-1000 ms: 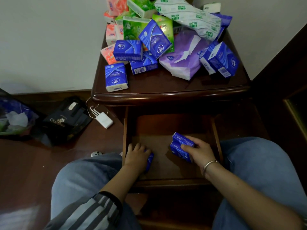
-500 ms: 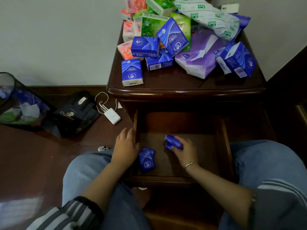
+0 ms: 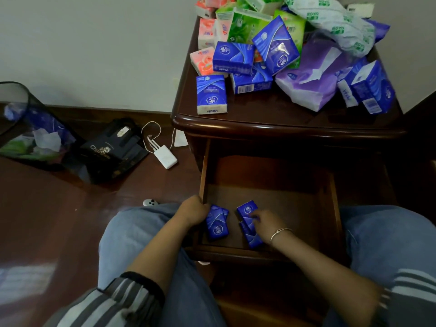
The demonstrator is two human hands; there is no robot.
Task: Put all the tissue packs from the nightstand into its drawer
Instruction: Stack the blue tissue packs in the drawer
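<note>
The nightstand's drawer [image 3: 330,208] stands pulled out between my knees. My left hand [image 3: 193,210] sits at the drawer's left wall and touches the left edge of a blue tissue pack [image 3: 218,226] lying flat on the drawer's floor; its fingers are hidden. My right hand [image 3: 264,223] lies over two more blue tissue packs [image 3: 246,208] beside the first and holds them with bent fingers. On the nightstand top [image 3: 259,119] is a pile of several blue, green and pink packs, with one blue pack [image 3: 210,94] apart at the front left.
A purple soft pack [image 3: 313,76] and a white-green bag [image 3: 342,27] lie on the pile. On the floor to the left are a white charger with cable [image 3: 166,159], a black bag [image 3: 111,149] and a mesh bin [image 3: 26,128]. My knees flank the drawer.
My left hand has let go of its blue pack, gone to the drawer's left wall and come back against the pack. My right hand has lowered its packs flat onto the drawer's floor. The view shifted left.
</note>
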